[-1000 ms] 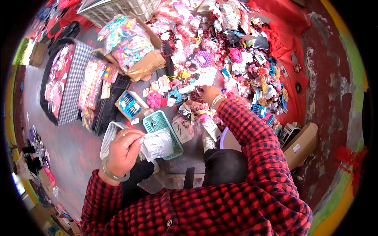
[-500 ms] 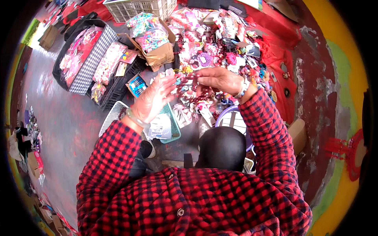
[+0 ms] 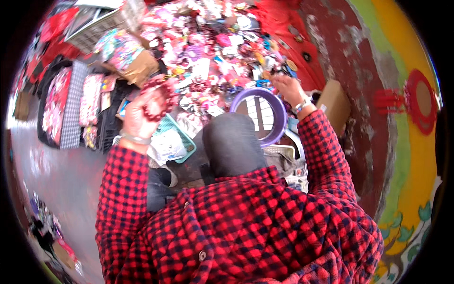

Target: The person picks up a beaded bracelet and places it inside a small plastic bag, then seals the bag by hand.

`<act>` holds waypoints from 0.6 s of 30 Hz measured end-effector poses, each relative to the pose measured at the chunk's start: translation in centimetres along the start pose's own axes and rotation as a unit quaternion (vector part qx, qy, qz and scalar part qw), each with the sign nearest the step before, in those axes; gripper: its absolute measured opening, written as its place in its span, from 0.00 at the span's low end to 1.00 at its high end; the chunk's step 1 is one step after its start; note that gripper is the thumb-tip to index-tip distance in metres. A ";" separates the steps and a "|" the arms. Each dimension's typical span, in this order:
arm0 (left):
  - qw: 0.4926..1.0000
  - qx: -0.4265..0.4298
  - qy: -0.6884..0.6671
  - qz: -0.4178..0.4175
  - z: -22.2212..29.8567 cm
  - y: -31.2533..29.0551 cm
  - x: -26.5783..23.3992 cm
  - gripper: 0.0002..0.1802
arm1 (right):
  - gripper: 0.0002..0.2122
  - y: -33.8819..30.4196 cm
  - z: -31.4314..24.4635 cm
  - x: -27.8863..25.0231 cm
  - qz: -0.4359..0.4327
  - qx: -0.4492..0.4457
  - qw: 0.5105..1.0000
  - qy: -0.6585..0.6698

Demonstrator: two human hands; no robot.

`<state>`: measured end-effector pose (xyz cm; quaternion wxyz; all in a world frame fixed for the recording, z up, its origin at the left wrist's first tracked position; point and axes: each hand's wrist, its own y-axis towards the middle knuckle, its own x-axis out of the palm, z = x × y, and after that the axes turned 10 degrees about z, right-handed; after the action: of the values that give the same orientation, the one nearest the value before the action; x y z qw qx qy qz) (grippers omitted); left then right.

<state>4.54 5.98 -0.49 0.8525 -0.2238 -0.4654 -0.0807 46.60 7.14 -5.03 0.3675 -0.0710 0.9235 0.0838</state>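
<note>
My left hand (image 3: 138, 116) is closed on a loop of dark red beads (image 3: 163, 87), which looks like a beaded bracelet or short necklace. The loop stands up around the fingers, over the light green basket (image 3: 187, 142). A white plastic package (image 3: 166, 146) lies in that basket, just below the hand. My right hand (image 3: 289, 90) is apart from the beads, off to the right beside a round purple-rimmed basin (image 3: 280, 120). Its fingers are loosely stretched and a little blurred, and I see nothing in them.
A wide heap of small colourful accessories (image 3: 208, 52) spreads ahead on red cloth. At left stand a checked box (image 3: 74, 111), a cardboard box of bagged goods (image 3: 140, 68) and a pale crate (image 3: 101, 31). A cardboard piece (image 3: 335, 105) leans by the right wall.
Both hands worked together at the red beads before. Now my left hand has gone left with them, and my right hand has moved right, away from them. The view has swung right.
</note>
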 end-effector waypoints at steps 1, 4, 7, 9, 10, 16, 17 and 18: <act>1.000 0.000 0.014 0.007 0.2 0.4 -1.5 0.21 | 0.11 -3.0 3.3 -1.1 0.026 -0.058 0.994 -0.086; 0.999 0.010 0.020 0.042 0.3 0.6 -2.7 0.20 | 0.12 -13.1 10.1 -1.2 0.008 0.204 0.971 -0.124; 0.999 -0.011 -0.006 0.038 0.9 0.8 -4.1 0.18 | 0.12 -23.0 15.6 0.2 -0.037 0.352 0.918 -0.179; 0.998 0.006 0.027 0.055 1.1 0.9 -4.9 0.20 | 0.11 -28.2 16.8 0.5 -0.084 0.370 0.900 -0.213; 0.998 0.007 0.041 0.056 1.3 1.1 -5.5 0.20 | 0.11 -30.4 17.1 0.5 -0.089 0.380 0.896 -0.212; 0.992 0.026 0.078 0.097 1.9 2.1 -8.4 0.16 | 0.14 -35.4 13.8 2.8 0.030 0.484 0.853 -0.194; 0.990 0.027 0.082 0.110 1.3 2.5 -8.2 0.16 | 0.14 -35.6 14.1 4.0 0.061 0.431 0.871 -0.226; 0.988 0.032 0.089 0.124 1.0 2.5 -7.6 0.16 | 0.13 -34.1 13.0 4.7 0.025 0.453 0.863 -0.221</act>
<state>0.45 8.12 -7.06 0.9008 -0.2442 -0.3586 0.0212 58.50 -23.75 -21.09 0.5518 0.1465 0.7557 -0.3209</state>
